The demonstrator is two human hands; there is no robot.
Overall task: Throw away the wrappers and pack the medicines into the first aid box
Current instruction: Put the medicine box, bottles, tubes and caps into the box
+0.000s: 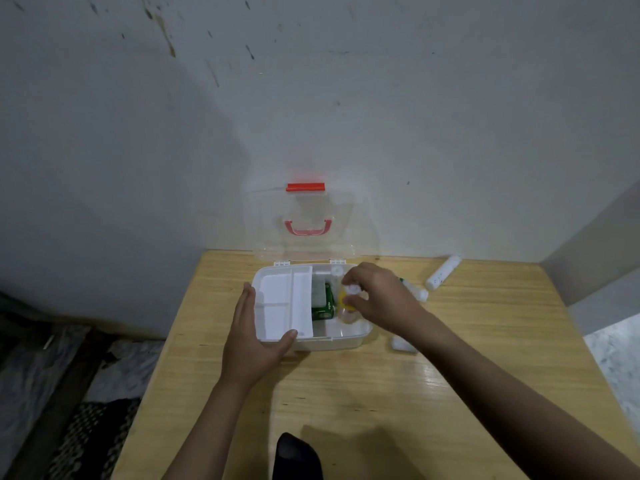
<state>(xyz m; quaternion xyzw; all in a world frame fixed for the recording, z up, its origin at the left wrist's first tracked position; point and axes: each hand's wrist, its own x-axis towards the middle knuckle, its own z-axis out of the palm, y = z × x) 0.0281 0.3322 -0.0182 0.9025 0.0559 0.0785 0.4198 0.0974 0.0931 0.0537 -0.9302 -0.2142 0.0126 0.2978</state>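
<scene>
So the box (346, 336) sits mid-frame on our table (346, 393), near its far edge, clear lid (304, 223) up against the wall (311, 98). Our left hand (254, 332) lies spread along the box's left edge, thumb on the front rim by the white tray (284, 303). Our right hand (377, 296) pinches a small yellow-and-white item (348, 296) over the open right half, beside a green pack (323, 303). White tubes (443, 271) lie right of the box. Lots of bare table toward the bottom of the frame.
</scene>
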